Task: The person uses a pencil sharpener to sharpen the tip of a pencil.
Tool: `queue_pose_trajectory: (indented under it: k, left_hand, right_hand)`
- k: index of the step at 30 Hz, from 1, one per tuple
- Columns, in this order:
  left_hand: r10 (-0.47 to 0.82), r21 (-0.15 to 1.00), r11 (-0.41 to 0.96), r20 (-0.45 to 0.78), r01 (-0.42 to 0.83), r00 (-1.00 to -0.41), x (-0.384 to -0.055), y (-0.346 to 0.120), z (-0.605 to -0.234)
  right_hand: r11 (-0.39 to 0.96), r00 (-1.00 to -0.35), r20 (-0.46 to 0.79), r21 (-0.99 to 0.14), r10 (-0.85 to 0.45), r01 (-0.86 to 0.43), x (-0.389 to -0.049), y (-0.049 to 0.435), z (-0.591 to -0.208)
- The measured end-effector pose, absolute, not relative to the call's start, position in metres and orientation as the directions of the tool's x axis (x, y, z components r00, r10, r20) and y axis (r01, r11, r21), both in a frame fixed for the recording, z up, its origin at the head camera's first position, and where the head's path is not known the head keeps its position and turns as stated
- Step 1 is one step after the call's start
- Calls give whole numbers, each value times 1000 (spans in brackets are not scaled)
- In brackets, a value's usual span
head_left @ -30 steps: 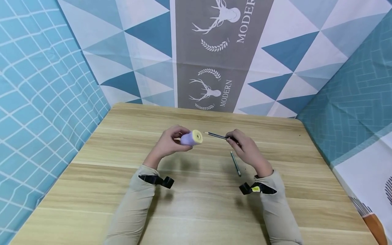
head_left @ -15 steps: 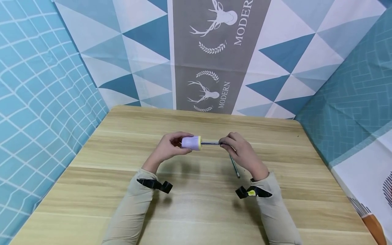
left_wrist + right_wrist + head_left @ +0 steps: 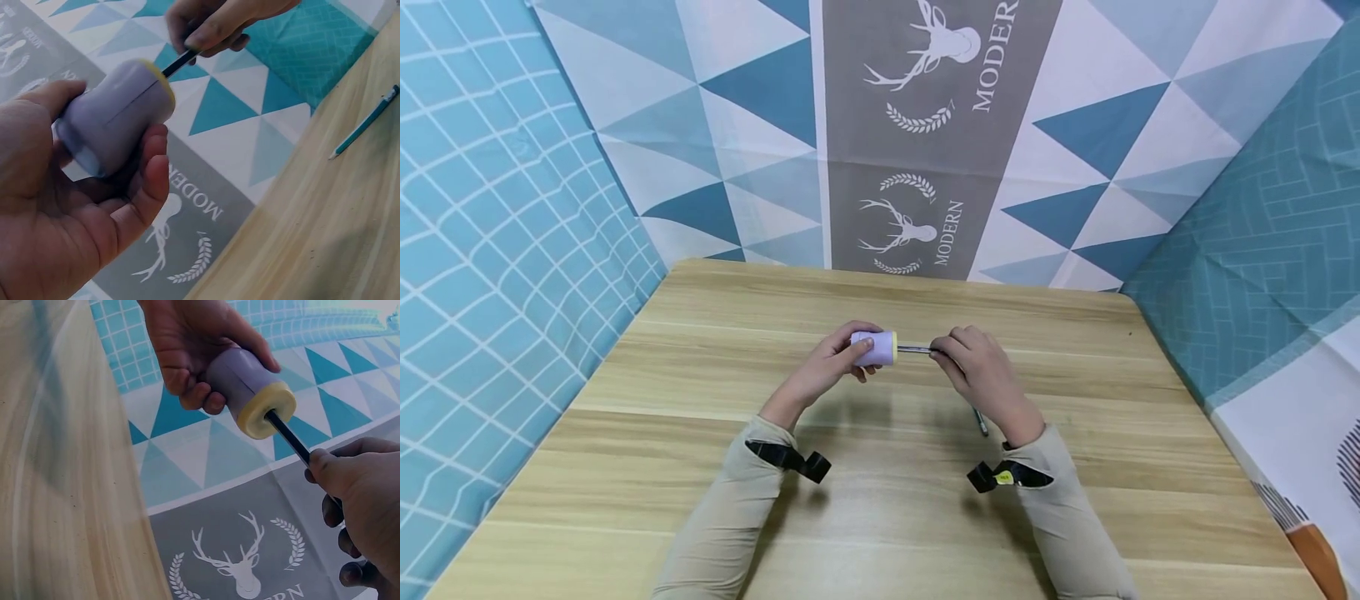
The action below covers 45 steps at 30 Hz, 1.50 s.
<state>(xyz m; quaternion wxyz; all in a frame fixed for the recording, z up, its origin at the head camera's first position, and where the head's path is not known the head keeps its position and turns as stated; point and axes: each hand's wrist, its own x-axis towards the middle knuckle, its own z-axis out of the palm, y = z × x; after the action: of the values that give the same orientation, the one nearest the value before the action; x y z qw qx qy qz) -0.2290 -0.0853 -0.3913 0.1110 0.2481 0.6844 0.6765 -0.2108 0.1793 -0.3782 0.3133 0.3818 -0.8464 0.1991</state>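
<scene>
A purple pencil sharpener [image 3: 880, 350] with a yellow end lies sideways in my left hand [image 3: 831, 360], whose thumb and fingers grip its body. My right hand [image 3: 977, 367] pinches a dark pencil [image 3: 914, 349] between thumb and fingers. In the right wrist view the pencil [image 3: 289, 437] enters the hole in the sharpener's yellow end [image 3: 278, 403]; its tip is hidden inside. A second, green pencil [image 3: 365, 122] lies on the table, partly covered by my right hand in the head view.
The wooden table [image 3: 880, 517] lies under both arms. Patterned cloth [image 3: 917, 150] hangs behind its far edge, and blue checked cloth [image 3: 512, 250] on the left. Small dark specks [image 3: 312, 253] dot the tabletop. A black wrist camera [image 3: 816, 467] sits on the left sleeve.
The right hand has brought the pencil left, and its tip has gone into the sharpener. The left hand has turned, its thumb now lying across the sharpener's body.
</scene>
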Motion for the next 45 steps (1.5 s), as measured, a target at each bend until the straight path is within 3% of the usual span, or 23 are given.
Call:
queue_pose_trajectory:
  k: [6, 15, 18, 22, 25, 30, 34, 40, 45]
  left_hand:
    - [495, 989, -41, 141, 139, -858, -228, -77, -396]
    - [487, 990, -79, 138, 114, -862, -227, -76, -396]
    - [484, 988, -90, 151, 122, -862, -227, -76, -396]
    - [463, 988, -82, 157, 135, -872, -226, -78, -395]
    - [450, 987, -63, 157, 145, -879, -226, -81, -394]
    - [433, 983, -40, 179, 179, -883, -226, -83, -394]
    - [441, 981, -38, 186, 189, -878, -227, -82, -396]
    - [448, 977, -36, 202, 208, -871, -226, -81, -397]
    - [456, 962, -12, 249, 274, -854, -224, -79, -398]
  right_hand:
    - [603, -466, 703, -67, -537, -795, -211, 172, -383]
    - [641, -327, 786, 112, -524, -759, -213, 165, -389]
    - [652, -297, 818, 121, -492, -748, -214, 162, -390]
    - [649, -350, 831, 17, -432, -761, -214, 155, -392]
    - [643, -480, 783, -137, -396, -754, -211, 150, -390]
    - [597, -766, 515, -494, -385, -632, -211, 148, -376]
    - [548, -871, 232, -700, -432, -458, -219, 153, -362]
    - [474, -849, -149, -871, -507, -130, -233, 159, -347]
    - [448, -706, -466, -864, -534, 231, -240, 165, -347]
